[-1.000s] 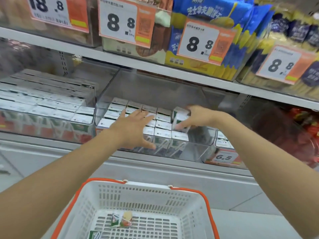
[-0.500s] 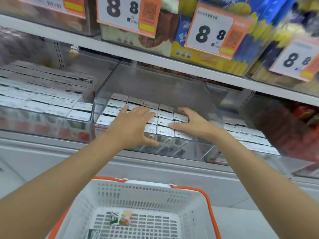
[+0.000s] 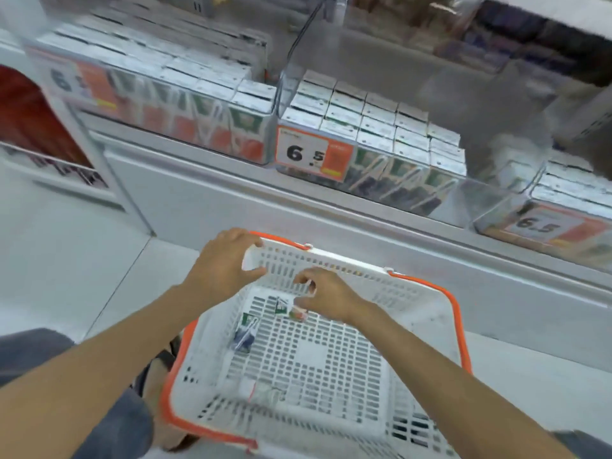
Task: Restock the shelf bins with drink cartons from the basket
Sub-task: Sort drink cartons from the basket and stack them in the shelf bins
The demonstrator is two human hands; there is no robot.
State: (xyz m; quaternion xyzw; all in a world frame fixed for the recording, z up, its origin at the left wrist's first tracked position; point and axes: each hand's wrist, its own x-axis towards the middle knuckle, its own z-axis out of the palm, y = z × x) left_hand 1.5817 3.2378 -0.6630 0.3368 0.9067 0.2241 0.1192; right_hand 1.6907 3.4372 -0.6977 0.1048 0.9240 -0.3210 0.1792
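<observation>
The white basket with orange handles [image 3: 427,326] stands on the floor below me. Two small drink cartons lie on its bottom near the far left: a green and red one [image 3: 287,309] and a green and blue one [image 3: 245,333]. My right hand [image 3: 326,294] hovers with curled fingers right beside the green and red carton; whether it touches it is unclear. My left hand [image 3: 228,263] is spread over the basket's far left corner and holds nothing. The clear middle shelf bin [image 3: 490,190] holds rows of cartons [image 3: 371,124], with empty room at its right.
A full bin of cartons [image 3: 172,91] sits to the left and another bin [image 3: 563,193] to the right. A 6.5 price tag [image 3: 311,154] hangs on the middle bin. A grey shelf base [image 3: 265,207] runs behind the basket. My knee [image 3: 33,352] is at lower left.
Both hands have left the cartons in the middle bin and come down to the basket. My view has tilted down from the shelf to the basket.
</observation>
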